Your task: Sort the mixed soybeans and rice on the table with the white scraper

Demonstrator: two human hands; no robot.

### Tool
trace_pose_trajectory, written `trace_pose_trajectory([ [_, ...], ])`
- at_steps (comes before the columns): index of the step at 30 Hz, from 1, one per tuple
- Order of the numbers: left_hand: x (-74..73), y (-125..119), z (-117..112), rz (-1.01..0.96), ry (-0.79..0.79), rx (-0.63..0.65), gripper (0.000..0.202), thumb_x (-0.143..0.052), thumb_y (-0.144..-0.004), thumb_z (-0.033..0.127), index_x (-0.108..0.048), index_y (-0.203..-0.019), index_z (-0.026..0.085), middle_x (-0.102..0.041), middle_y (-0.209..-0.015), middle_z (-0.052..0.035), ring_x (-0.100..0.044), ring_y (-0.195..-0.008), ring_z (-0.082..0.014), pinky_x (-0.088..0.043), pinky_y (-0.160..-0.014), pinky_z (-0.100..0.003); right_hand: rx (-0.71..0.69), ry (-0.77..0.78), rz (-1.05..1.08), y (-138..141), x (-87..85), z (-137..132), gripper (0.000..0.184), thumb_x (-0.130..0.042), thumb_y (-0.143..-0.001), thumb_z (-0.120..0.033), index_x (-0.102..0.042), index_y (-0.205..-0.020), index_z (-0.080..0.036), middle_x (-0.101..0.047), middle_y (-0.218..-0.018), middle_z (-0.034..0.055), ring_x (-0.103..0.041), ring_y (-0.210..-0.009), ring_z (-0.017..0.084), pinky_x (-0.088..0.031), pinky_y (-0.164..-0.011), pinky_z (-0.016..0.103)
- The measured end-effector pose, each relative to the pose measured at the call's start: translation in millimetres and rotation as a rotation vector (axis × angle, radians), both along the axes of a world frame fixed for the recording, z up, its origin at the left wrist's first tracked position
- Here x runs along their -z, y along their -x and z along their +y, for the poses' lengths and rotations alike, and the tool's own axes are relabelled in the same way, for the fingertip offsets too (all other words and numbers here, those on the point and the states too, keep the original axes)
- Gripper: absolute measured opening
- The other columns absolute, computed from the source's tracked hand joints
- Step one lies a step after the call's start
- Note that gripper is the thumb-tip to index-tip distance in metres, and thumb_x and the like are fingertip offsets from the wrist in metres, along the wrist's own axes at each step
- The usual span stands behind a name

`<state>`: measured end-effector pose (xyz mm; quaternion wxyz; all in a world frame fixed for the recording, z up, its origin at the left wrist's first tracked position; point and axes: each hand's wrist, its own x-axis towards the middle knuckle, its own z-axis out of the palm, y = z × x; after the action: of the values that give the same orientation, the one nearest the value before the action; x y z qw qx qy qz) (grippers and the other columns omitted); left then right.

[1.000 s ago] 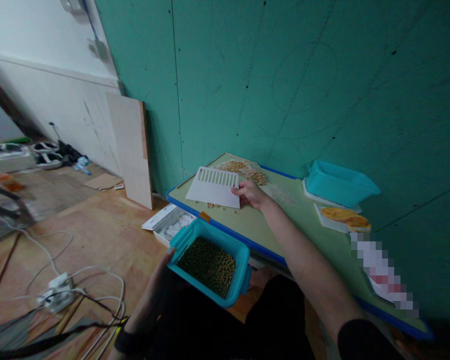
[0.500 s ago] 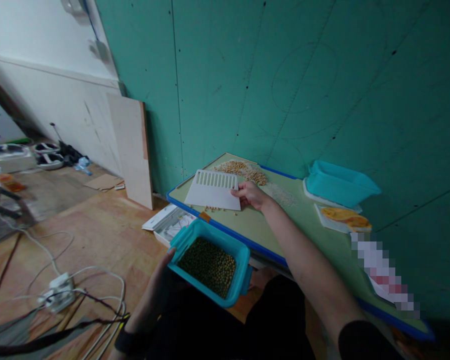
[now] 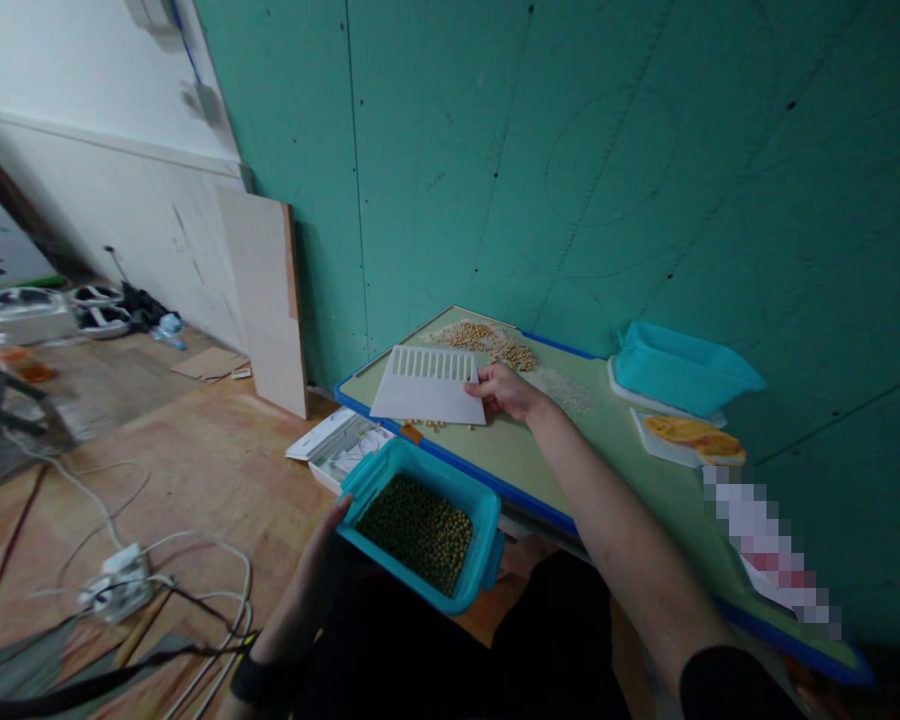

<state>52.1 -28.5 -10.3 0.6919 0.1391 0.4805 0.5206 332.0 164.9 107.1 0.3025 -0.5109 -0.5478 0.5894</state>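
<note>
Turquoise tub, over our lap beside the table, is holding a bed of small round beans; we are gripping only its left end with our left hand, so a dipping far end could be spilling them. On the table a second turquoise container is hiding any contents. Our right hand is pinching the slotted board between a tan bean pile and stray beans by the edge, which an outward sweep could be rolling off.

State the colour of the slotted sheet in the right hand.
White; the slotted sheet in the right hand shows best in the head view.
</note>
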Motion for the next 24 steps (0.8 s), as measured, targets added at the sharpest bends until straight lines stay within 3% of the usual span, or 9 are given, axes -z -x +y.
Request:
trace_pose_trajectory([
  [7,7.6,8.4,9.1,0.036,0.049,0.005,0.072,-0.076,-0.09,0.052,-0.068,-0.15,0.014,-0.087,-0.118,-0.0174,-0.079,-0.119,-0.0447,-0.069,-0.09,-0.054,-0.017,-0.002,-0.014,-5.8,2.2,-0.9,0.022,-0.088,-0.078,-0.027,-0.071,-0.084,-0.014,-0.074,-0.07,0.0056,-0.068,-0.058,0.016,-0.055,-0.053,0.026],
  [14,-14.6,6.0,3.8,0.129,-0.081,-0.009,0.077,-0.077,-0.09,0.055,-0.061,-0.158,0.024,-0.088,-0.115,-0.012,-0.08,-0.118,-0.0426,-0.069,-0.09,-0.053,-0.024,0.011,0.018,-10.8,3.8,-0.1,0.024,-0.09,-0.074,-0.026,-0.07,-0.081,-0.015,-0.074,-0.067,0.0045,-0.068,-0.056,0.016,-0.054,-0.05,0.024],
  [24,-16.4,5.0,15.0,0.085,-0.049,0.04,0.073,-0.071,-0.097,0.052,-0.06,-0.16,0.016,-0.085,-0.124,-0.0186,-0.076,-0.126,-0.0421,-0.068,-0.095,-0.053,0.031,0.031,0.037,-11.4,-1.6,-6.6,0.027,-0.094,-0.072,-0.025,-0.07,-0.078,-0.015,-0.073,-0.065,0.0032,-0.066,-0.054,0.014,-0.053,-0.05,0.022],
])
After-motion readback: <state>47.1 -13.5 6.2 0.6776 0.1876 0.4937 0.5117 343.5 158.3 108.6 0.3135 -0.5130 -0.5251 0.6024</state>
